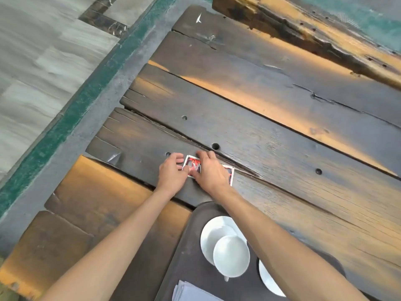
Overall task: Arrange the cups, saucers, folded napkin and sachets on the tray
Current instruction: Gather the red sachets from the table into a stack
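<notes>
Two red-and-white sachets lie on the dark wooden table beyond the tray. My left hand and my right hand both rest fingers on the nearer sachet, pinching at its edges. The second sachet peeks out from under my right hand. Close to me sits a dark oval tray. It carries a white cup on a white saucer, a folded grey napkin at its near edge, and another white saucer partly hidden under my right forearm.
The table is made of rough planks with cracks, gaps and bolt holes. Its left edge drops to a grey kerb, a green strip and a tiled floor. A worn timber beam runs across the far right.
</notes>
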### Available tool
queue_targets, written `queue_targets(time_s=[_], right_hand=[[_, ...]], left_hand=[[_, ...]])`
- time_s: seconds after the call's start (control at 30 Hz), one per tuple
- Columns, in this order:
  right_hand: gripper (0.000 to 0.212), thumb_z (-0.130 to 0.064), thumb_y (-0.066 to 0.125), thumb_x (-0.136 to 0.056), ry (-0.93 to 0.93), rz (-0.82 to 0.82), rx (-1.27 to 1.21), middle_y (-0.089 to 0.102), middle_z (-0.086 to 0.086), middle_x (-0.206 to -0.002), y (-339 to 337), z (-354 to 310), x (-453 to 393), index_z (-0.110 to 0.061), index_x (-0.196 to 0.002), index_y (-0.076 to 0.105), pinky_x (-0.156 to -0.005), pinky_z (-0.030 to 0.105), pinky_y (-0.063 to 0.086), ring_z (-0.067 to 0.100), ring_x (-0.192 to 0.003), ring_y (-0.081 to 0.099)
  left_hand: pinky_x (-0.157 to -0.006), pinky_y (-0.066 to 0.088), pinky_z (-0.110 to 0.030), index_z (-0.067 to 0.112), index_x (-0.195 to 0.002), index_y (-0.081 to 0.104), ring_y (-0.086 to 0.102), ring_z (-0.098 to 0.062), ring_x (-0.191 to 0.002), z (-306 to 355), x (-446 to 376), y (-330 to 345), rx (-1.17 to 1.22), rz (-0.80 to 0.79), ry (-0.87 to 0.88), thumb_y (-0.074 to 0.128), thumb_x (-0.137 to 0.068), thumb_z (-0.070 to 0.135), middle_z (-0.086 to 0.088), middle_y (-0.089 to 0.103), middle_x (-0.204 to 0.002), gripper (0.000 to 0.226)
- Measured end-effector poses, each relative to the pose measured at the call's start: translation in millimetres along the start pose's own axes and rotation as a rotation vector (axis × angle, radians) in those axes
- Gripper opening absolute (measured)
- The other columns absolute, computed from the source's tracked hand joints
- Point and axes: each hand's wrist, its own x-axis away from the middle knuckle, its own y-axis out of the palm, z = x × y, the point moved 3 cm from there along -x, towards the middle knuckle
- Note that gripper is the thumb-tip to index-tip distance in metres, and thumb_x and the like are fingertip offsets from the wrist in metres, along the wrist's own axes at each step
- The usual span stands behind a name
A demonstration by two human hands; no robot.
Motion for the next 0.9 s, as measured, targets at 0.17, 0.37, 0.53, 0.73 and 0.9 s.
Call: queue_targets(time_s=[0.17, 0.37, 0.53, 0.73, 0.9], right_hand=[[0.047, -0.033, 0.077, -0.088, 0.049, 0.001, -0.025, 0.047, 0.008, -0.130, 1.7, 5.1, -8.6, -0.018, -0.128, 0.057, -0.092, 0.042, 0.052, 0.032, -0.117, 0.059], [0.018, -0.010, 0.068, -0.094, -0.030, 0.070, -0.488, 0.071, 0.013, -0.099, -2.9, 15.4, 9.3, -0.024, -0.103, 0.061, -0.077, 0.041, 0.055, 0.018, -0.081, 0.066], [0.027, -0.003, 0.074, -0.091, -0.098, -0.018, -0.807, 0.067, 0.006, -0.085, -3.9, 8.4, 27.8, -0.027, -0.103, 0.068, -0.071, 0.039, 0.053, 0.009, -0.062, 0.062], [0.034, -0.006, 0.059, -0.099, -0.038, 0.065, -0.752, 0.069, -0.011, -0.086, -11.2, 21.6, 21.5, -0.013, -0.132, 0.063, -0.064, 0.020, 0.056, -0.003, -0.058, 0.061], [0.062, -0.017, 0.075, -0.088, 0.000, 0.028, -0.179, 0.064, 0.000, -0.131, -24.5, 53.6, 12.5, -0.020, -0.146, 0.052, -0.104, 0.033, 0.049, 0.019, -0.109, 0.065]], left_hand=[[-0.084, 0.044, -0.015, 0.010, -0.122, 0.067, 0.064, -0.012, -0.092, -8.2, 1.6, -9.8, 0.081, -0.031, -0.062, 0.066, -0.093, 0.011, -0.006, 0.072, -0.119, 0.030], [-0.081, 0.049, -0.003, 0.011, -0.125, 0.069, 0.069, -0.002, -0.098, -6.5, 13.0, -23.9, 0.311, -0.191, -0.054, 0.069, -0.092, 0.005, -0.002, 0.074, -0.116, 0.034], [-0.090, 0.058, -0.027, 0.008, -0.117, 0.072, 0.073, -0.015, -0.099, -7.4, 35.3, -31.1, 0.515, -0.294, -0.106, 0.066, -0.095, 0.005, -0.012, 0.078, -0.107, 0.023], [-0.075, 0.061, -0.020, 0.009, -0.109, 0.074, 0.075, -0.011, -0.088, -28.4, 46.3, -45.8, 0.656, -0.147, -0.258, 0.070, -0.093, 0.010, -0.008, 0.081, -0.099, 0.017], [-0.071, 0.060, -0.018, 0.014, -0.105, 0.075, 0.076, -0.006, -0.085, -47.4, 50.4, -53.1, 0.655, -0.101, -0.314, 0.071, -0.092, 0.011, 0.000, 0.082, -0.094, 0.013]])
